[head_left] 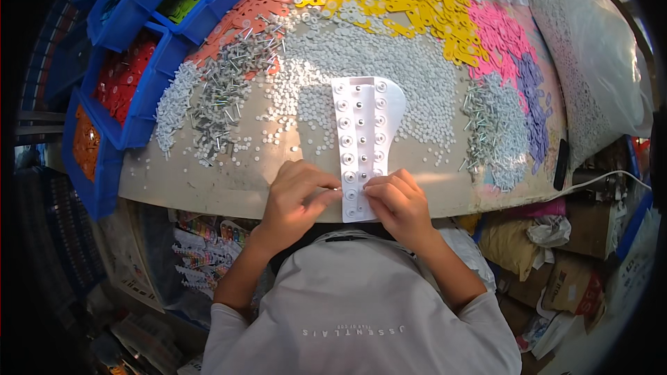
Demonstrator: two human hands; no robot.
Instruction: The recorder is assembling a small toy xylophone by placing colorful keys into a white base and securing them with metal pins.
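A long white plastic holder [367,132], rounded on its right side, lies upright before me, its lower end at the table's near edge. Round white cups run down both sides of it, with small metal studs along the middle. My left hand [297,196] is at its lower left edge, thumb and forefinger pinched on something tiny, perhaps a white piece. Against the lower right edge, my right hand [401,203] has its fingertips closed together over the cups. What they hold is hidden. Beyond the holder spread many small grey-white discs [389,52].
Metal pins [222,97] and white bits [177,104] lie in heaps to the left, another pin heap [497,128] to the right. Yellow [424,0], pink [497,35] and purple [531,104] flat pieces line the far side. Blue bins [167,76] stand left, a filled clear bag [590,62] right.
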